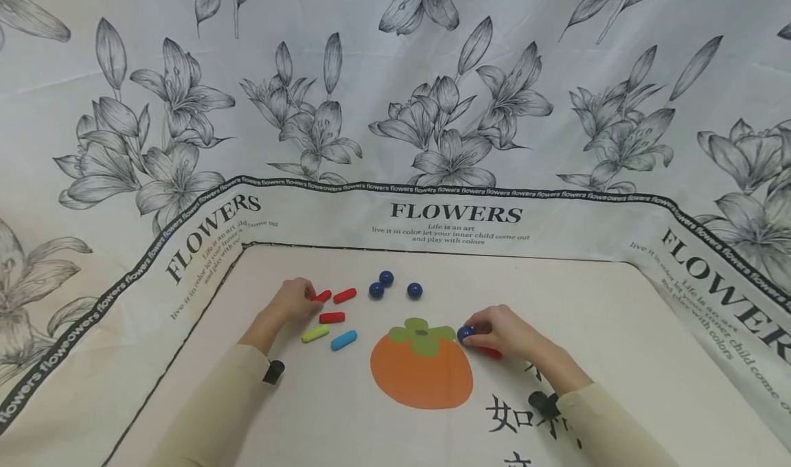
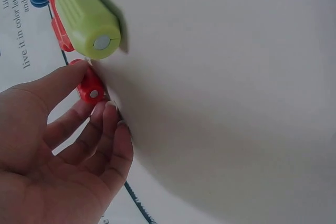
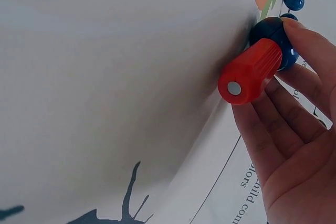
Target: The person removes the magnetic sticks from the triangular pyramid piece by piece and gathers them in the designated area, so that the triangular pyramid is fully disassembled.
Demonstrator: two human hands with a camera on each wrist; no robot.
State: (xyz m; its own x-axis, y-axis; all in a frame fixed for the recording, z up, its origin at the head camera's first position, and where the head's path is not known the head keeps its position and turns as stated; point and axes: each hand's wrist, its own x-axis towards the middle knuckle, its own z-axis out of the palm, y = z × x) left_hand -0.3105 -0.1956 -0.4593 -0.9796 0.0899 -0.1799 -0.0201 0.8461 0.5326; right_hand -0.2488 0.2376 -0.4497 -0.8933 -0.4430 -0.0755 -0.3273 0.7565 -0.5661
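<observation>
My left hand (image 1: 307, 294) pinches the end of a short red stick (image 1: 322, 295) lying on the cloth; in the left wrist view the thumb and fingers (image 2: 100, 114) close round that red stick (image 2: 90, 88). My right hand (image 1: 474, 336) holds a dark blue ball (image 1: 465, 332) joined to another red stick (image 1: 491, 351) beside the printed orange fruit (image 1: 422, 374). The right wrist view shows this red stick (image 3: 251, 71) end-on against the blue ball (image 3: 270, 32), with fingers curled round both.
Two more red sticks (image 1: 345, 294) (image 1: 331, 317), a green stick (image 1: 315, 333) and a light blue stick (image 1: 343, 340) lie near the left hand. Three loose blue balls (image 1: 386, 278) sit behind them. The flower-printed cloth (image 1: 457, 213) rises as a backdrop.
</observation>
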